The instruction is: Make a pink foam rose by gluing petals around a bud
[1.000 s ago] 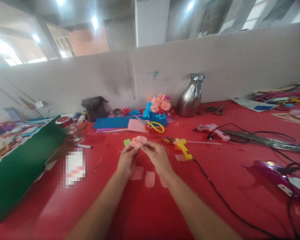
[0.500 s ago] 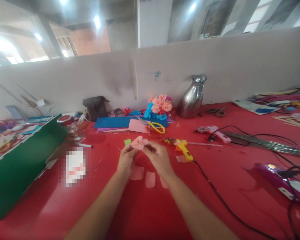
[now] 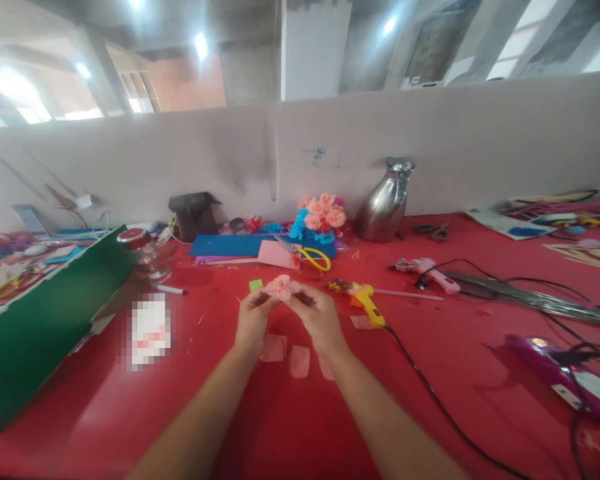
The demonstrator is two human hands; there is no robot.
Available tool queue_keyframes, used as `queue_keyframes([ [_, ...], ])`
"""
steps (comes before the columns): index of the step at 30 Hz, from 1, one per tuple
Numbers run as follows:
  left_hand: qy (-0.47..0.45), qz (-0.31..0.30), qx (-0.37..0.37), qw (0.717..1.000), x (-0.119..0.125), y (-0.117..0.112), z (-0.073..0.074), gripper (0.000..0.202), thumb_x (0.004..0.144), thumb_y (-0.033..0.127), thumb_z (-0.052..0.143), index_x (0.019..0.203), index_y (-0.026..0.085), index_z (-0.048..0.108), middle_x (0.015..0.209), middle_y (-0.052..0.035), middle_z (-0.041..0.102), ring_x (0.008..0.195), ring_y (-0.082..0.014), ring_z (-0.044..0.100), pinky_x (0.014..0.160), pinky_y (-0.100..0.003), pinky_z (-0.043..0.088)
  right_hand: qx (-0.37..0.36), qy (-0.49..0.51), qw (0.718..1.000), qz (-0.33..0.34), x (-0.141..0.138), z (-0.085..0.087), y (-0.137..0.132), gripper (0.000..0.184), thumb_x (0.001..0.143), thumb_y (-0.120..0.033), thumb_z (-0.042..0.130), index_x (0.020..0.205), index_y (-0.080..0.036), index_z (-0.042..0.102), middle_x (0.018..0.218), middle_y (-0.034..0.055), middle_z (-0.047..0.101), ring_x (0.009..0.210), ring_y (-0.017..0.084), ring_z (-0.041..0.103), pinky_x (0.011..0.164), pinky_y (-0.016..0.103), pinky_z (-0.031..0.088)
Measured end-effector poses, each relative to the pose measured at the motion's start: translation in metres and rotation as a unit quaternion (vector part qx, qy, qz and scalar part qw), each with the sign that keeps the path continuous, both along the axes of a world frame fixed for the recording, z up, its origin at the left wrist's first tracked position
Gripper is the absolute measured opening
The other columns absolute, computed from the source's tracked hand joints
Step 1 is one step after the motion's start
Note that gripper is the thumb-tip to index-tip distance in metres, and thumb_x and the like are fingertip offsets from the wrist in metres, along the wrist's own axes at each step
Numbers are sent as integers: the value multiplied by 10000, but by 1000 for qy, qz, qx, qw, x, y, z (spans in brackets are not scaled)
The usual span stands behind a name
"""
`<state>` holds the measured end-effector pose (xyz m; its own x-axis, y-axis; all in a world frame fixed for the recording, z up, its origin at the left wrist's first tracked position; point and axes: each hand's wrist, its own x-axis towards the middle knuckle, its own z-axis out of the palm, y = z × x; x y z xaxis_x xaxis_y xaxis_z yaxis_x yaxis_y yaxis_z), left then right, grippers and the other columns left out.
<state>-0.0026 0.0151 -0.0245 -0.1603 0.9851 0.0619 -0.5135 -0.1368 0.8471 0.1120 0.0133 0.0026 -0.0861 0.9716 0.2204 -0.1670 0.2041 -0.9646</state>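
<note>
Between my two hands is a pink paper flower [image 3: 283, 287], its petals spread upward. My left hand [image 3: 253, 319] pinches its left side, and my right hand [image 3: 317, 316] pinches the right side. Below them, several cut pink paper petals [image 3: 299, 362] lie flat on the red table [image 3: 280, 427], one partly behind my right wrist. A small green paper piece [image 3: 255, 285] shows beside my left fingertips. To the right of my right hand rests a yellow glue gun [image 3: 368, 303] with a glue stick in its back end.
Yellow-handled scissors [image 3: 314, 259] lie on blue and pink sheets behind my hands. Finished pink flowers [image 3: 325, 213] and a silver jug [image 3: 386, 200] stand by the wall. A green box [image 3: 45, 327] and a jar [image 3: 143, 250] are left; a pink glue gun [image 3: 437, 274] and cables lie right.
The flower has turned slightly and moved a little to the right between my fingers. Both hands keep hold of it; the view has tilted slightly.
</note>
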Motion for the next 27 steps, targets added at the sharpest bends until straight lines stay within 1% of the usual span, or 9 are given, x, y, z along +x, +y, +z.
queue_keyframes([
  [3, 10, 0, 0, 1000, 0, 0, -1, 143, 627, 187, 730, 759, 163, 680, 873, -36, 693, 884, -168, 615, 886, -330, 429, -15, 27, 999, -10, -1, 1, 0, 152, 698, -322, 691, 814, -225, 702, 852, 5, 703, 862, 203, 617, 795, 321, 456],
  [6, 11, 1, -4, 1000, 1, -1, 0, 161, 622, 186, 732, 766, 157, 667, 818, -25, 677, 826, -144, 611, 832, -293, 443, -53, 60, 997, -14, -1, 2, 0, 138, 658, -299, 720, 775, -227, 705, 841, 1, 701, 849, 187, 612, 788, 308, 446],
  [11, -3, 3, -4, 1000, 3, -5, 6, 242, 612, 181, 735, 825, 156, 622, 767, -9, 657, 731, -102, 597, 734, -236, 446, -138, 139, 980, 21, -1, -3, 4, 158, 629, -260, 733, 782, -223, 718, 768, -15, 682, 656, 106, 549, 623, 239, 406],
  [15, -2, -5, -13, 1000, 2, -6, 12, 308, 617, 193, 733, 875, 159, 566, 699, 4, 649, 674, -100, 593, 697, -239, 445, -187, 182, 965, 32, -2, -7, 6, 169, 593, -232, 755, 757, -205, 720, 691, -27, 654, 597, 77, 510, 580, 215, 381],
  [19, 3, -19, -21, 1000, 0, -6, 15, 379, 610, 195, 735, 925, 164, 527, 677, 6, 649, 638, -106, 590, 681, -256, 449, -204, 201, 957, 49, -1, -7, 7, 135, 593, -215, 755, 718, -192, 710, 665, -29, 647, 593, 69, 517, 580, 204, 383],
  [23, 21, -40, -15, 999, -2, -3, 13, 386, 599, 173, 735, 939, 171, 552, 702, 13, 632, 659, -97, 579, 697, -249, 444, -204, 221, 952, 52, 0, -7, 7, 86, 602, -205, 745, 661, -185, 686, 617, -41, 621, 561, 60, 506, 557, 202, 372],
  [27, 45, -76, -46, 995, -4, -3, 10, 280, 582, 178, 744, 838, 144, 634, 818, -37, 656, 762, -123, 595, 760, -261, 441, -207, 231, 950, 43, -1, -7, 7, 97, 597, -209, 744, 666, -199, 676, 619, -50, 617, 553, 67, 502, 544, 218, 364],
])
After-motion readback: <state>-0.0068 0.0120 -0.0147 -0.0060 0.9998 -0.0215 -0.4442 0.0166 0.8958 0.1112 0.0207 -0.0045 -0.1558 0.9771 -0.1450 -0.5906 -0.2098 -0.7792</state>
